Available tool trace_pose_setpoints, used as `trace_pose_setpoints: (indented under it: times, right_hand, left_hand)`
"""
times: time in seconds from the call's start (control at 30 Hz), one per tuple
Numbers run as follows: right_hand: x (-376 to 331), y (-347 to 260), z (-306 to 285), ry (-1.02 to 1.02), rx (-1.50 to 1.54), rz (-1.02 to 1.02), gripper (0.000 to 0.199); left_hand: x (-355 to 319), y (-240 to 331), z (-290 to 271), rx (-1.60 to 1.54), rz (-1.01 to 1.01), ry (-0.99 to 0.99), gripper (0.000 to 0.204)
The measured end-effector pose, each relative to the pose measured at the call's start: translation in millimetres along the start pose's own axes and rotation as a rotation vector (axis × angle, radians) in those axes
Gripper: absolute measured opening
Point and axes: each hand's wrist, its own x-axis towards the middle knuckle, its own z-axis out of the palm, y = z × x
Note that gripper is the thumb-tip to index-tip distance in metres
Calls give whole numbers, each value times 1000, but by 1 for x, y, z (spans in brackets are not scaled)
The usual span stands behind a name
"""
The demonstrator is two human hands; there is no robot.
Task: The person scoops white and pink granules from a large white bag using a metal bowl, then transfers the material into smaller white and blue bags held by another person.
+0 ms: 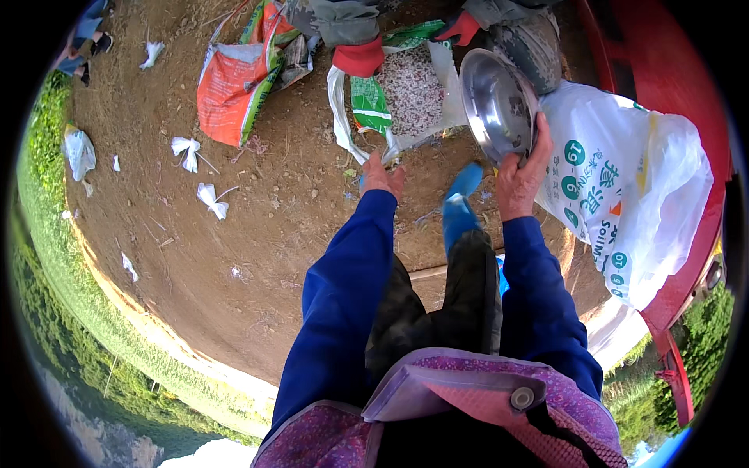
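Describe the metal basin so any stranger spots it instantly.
Find the red bodywork at right, then the white printed sack beside it. Left of that sack, the right hand holds the metal basin; its round, shiny form sets it apart from everything nearby.

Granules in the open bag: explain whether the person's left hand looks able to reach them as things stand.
Probably yes: the left hand is by the near side of the open bag, whose granules lie exposed; the co-worker's red glove at the far side seems clear.
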Motion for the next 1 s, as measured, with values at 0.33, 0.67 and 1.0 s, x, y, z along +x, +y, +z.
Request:
trace_pose_setpoints:
  times: [0.33, 0.67, 1.0]
  right_hand:
    - [-62, 35, -383, 614, 353, 646, 32]
    - [60, 217, -291, -282, -455, 594, 70]
    - [28, 330, -188, -291, -412, 843, 75]
  left_hand:
    - [-104, 261, -13, -400, 58, -305, 74]
    - [-150, 476, 46, -364, 496, -266, 85]
    - [-132, 475, 63, -769, 101, -486, 30]
